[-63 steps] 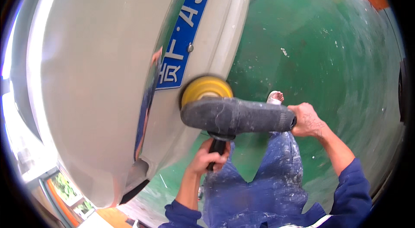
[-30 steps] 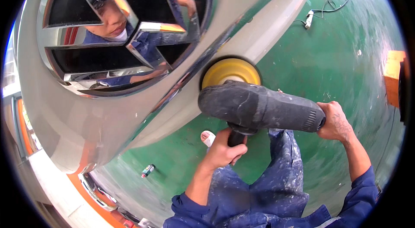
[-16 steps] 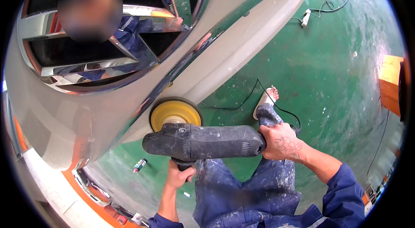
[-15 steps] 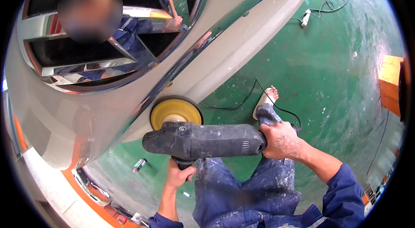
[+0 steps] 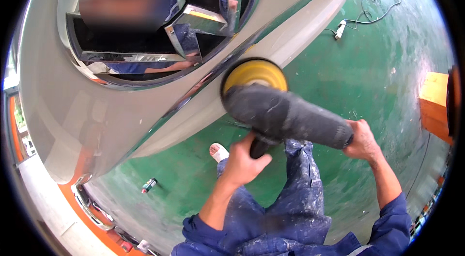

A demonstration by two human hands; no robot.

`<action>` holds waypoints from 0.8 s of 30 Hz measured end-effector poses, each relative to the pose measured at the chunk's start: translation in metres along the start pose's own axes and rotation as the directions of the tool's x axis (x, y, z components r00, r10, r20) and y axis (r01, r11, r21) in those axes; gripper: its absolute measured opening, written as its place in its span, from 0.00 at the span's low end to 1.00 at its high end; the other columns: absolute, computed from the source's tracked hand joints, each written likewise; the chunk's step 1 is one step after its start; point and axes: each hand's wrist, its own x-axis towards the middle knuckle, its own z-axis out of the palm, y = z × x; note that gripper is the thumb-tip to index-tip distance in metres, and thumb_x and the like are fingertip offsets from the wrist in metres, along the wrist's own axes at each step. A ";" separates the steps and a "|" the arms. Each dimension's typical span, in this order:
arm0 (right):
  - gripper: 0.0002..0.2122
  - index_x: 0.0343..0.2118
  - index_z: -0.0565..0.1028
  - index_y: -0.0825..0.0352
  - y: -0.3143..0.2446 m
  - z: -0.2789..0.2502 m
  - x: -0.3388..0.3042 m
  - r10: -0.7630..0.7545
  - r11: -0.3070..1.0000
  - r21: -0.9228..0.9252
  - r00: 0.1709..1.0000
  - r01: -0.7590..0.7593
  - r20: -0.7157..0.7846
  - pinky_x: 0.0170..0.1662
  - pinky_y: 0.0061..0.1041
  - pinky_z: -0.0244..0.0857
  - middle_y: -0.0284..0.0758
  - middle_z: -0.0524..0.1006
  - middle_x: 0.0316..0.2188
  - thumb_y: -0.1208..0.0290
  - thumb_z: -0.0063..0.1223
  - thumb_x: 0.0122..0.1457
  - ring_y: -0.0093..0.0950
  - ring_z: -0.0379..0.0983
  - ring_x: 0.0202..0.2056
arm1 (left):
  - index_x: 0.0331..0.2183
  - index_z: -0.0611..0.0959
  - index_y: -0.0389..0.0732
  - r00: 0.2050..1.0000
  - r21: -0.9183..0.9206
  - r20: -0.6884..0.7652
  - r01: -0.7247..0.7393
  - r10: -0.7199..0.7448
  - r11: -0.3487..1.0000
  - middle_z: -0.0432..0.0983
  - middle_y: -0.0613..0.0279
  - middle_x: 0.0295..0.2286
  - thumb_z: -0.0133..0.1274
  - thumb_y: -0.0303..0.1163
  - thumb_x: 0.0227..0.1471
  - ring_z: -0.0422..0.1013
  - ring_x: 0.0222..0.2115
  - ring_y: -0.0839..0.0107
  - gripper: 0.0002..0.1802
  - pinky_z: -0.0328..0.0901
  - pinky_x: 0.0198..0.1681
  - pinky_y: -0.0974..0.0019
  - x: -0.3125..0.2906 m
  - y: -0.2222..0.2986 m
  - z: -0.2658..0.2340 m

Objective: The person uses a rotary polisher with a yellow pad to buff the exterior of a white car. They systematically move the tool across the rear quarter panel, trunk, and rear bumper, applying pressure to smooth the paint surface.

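A black electric polisher (image 5: 295, 118) spans the space in front of me, held in both hands. My left hand (image 5: 243, 163) is closed round its side handle (image 5: 261, 147). At the rear end of the body, my right hand (image 5: 362, 140) has its fingers wrapped round the grip. The round yellow backing plate (image 5: 255, 72) lies at the car's lower bumper (image 5: 213, 110), just below a chrome trim strip (image 5: 186, 96); whether the pad presses on the paint cannot be seen.
A large chrome emblem (image 5: 177, 25) reflects me above the trim. On the green floor (image 5: 334, 88) lie a small bottle (image 5: 149, 185) at left and a white power strip (image 5: 340, 30) with a cable at far right. An orange box-like object (image 5: 433, 98) stands at right.
The polisher has moved right and away from me along the bumper, with its rear end swung lower. Both hands went with it, and a shoe has appeared at left.
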 end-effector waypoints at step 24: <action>0.10 0.28 0.78 0.74 0.040 -0.078 0.018 0.066 0.997 0.044 0.996 -0.063 -0.059 0.35 0.32 0.72 0.48 0.80 0.24 0.75 0.64 0.43 0.35 0.83 0.30 | 0.30 0.76 0.32 0.991 -0.149 0.027 -0.123 0.129 0.981 0.69 0.61 0.15 0.57 0.28 0.43 0.67 0.14 0.72 0.11 0.62 0.18 0.63 0.075 0.070 0.049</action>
